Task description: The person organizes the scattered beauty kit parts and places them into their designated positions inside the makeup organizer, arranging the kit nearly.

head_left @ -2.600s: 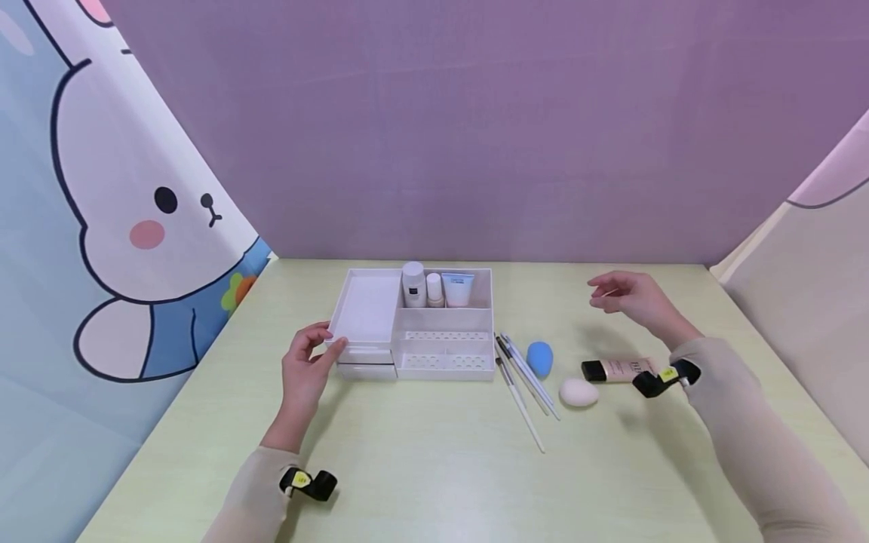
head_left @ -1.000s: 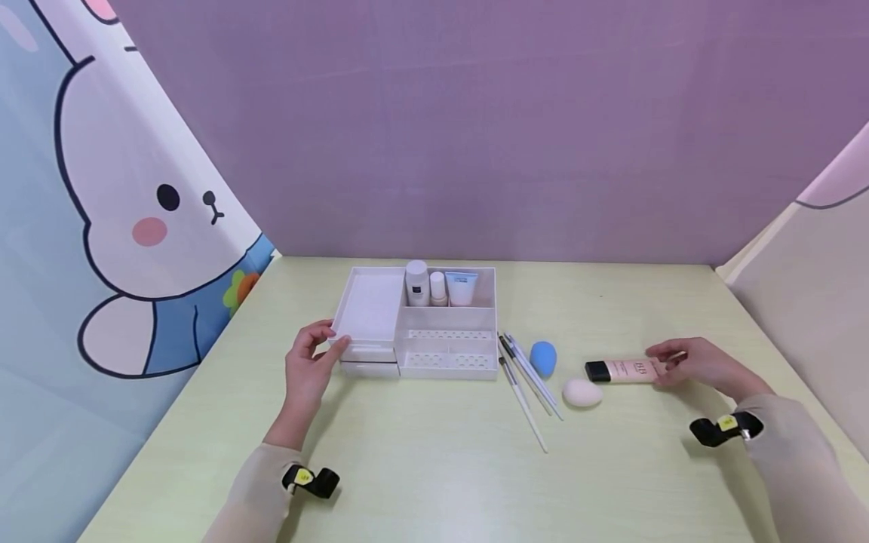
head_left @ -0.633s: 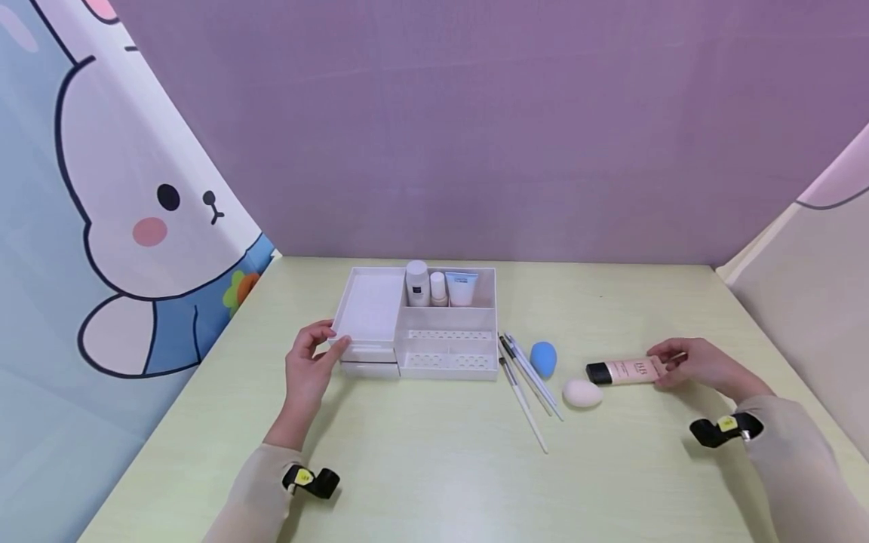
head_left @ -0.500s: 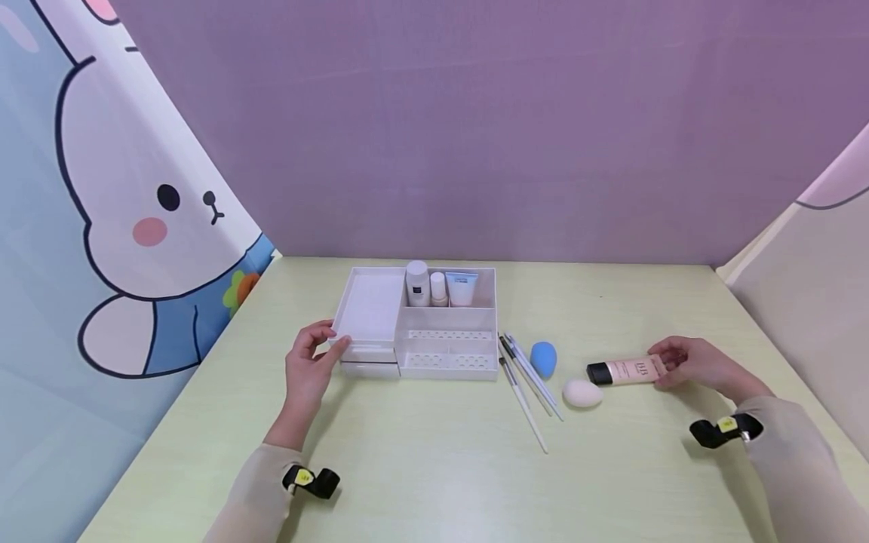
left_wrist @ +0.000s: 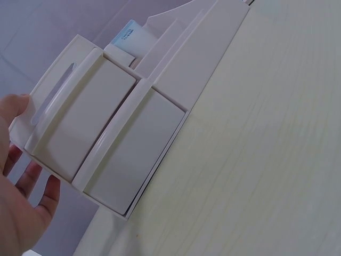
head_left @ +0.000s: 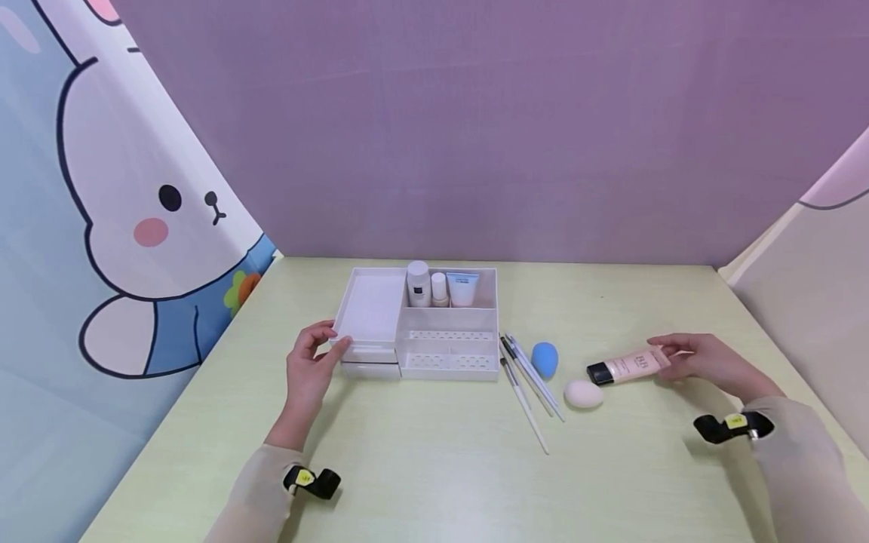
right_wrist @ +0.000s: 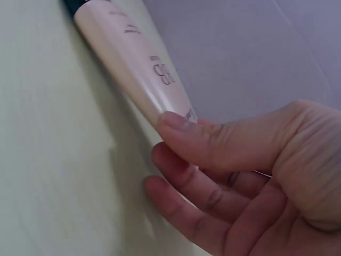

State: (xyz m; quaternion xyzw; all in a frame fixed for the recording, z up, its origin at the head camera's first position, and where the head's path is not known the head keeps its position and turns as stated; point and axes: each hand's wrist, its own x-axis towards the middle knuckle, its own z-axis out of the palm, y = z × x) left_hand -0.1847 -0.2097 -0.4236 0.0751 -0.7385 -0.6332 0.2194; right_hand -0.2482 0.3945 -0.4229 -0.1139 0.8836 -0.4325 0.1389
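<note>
Visibility limits: In the right wrist view, the black cap (right_wrist: 75,4) of the pink tube (head_left: 631,366) is cut off by the upper edge. The large "BB" marking is legible in the head view; the smaller print is not. Part of the tube's tail end is covered by the thumb of the right hand (head_left: 713,366). The left hand (left_wrist: 18,197) is cropped at the edge of the left wrist view. Whether the cap touches the table (head_left: 434,467) cannot be determined.

Tube position: The tail end is clamped between the thumb and the fingers of the right hand. The thumb bears on the printed face; the lower fingers are curled clear of the tube. The body extends from the fingers toward the pale pink sponge (head_left: 584,394), cap end just beside it. The blue sponge (head_left: 545,360) and the brushes (head_left: 532,377) lie farther along, next to the organizer.

Organizer: The white organizer (head_left: 369,302) is gripped at its front left corner by the left hand, thumb on the upper edge, fingers around the side wall. The rear compartment holds a white bottle (head_left: 419,285), a smaller white-capped bottle (head_left: 440,289) and a blue-and-white tube (head_left: 463,289); the divider hides their bases. Perforated sections occupy the space in front. Two drawers (left_wrist: 136,149) are stacked beneath the flat top on the left.
</note>
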